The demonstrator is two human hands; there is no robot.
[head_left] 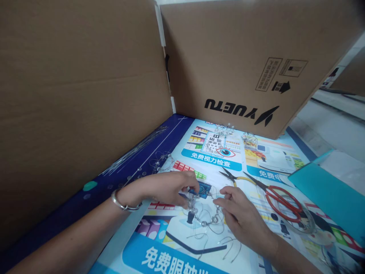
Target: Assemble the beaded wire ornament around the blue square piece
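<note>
A ring of thin silvery wire strung with clear and silvery beads (204,223) lies on the printed sheet, with loose wire ends trailing towards me. My left hand (171,187), with a metal bangle at its wrist, pinches the ring's left side between curled fingers and thumb. Opposite it, my right hand (242,215) has its thumb and forefinger closed at the ring's right side, on the wire there. Which exact strand each fingertip grips is too fine to tell.
Scissors (285,203) with red handles and pliers (229,176) lie to the right, near a teal box (333,194). Other beaded wire pieces (224,131) sit at the back. A wire bundle (137,149) lies left. Tall cardboard panels (228,57) wall the left and back.
</note>
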